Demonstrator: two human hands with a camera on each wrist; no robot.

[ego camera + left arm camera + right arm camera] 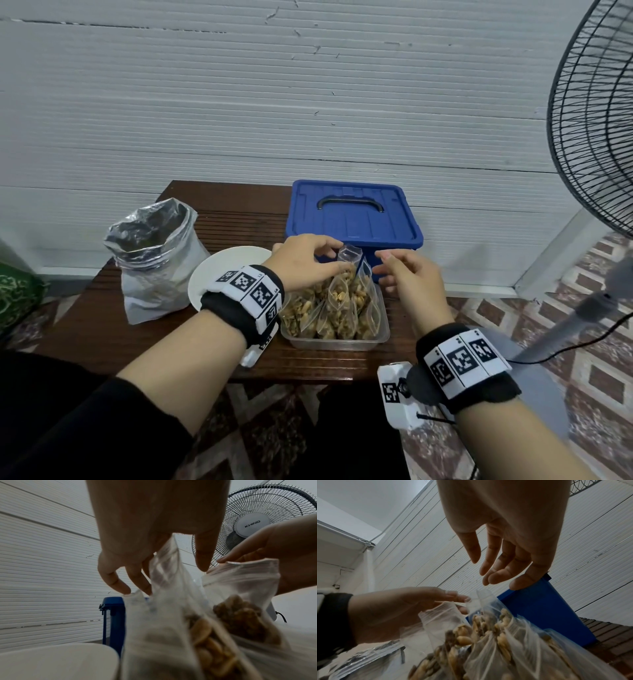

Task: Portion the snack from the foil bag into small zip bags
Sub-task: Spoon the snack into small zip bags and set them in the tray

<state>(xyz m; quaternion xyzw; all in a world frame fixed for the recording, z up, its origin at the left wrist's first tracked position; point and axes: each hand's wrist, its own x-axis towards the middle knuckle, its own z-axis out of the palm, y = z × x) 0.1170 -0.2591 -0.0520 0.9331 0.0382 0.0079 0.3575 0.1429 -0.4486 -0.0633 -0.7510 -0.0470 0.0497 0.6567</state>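
A clear container (378,337) on the table holds several small zip bags filled with nuts. One zip bag (350,255) stands tallest at the back of the row. My left hand (334,248) reaches over the bags, and its fingertips pinch the top edge of that zip bag (479,599). My right hand (383,267) hovers just right of the bag with relaxed fingers and holds nothing. The open foil bag (154,260) stands at the table's left. In the left wrist view the zip bag (164,563) rises between my fingers and thumb.
A white plate (219,274) lies between the foil bag and the container. A blue lidded box (352,219) with a black handle sits behind the container. The small dark wooden table (102,325) stands against a white wall. A standing fan (596,120) is at the right.
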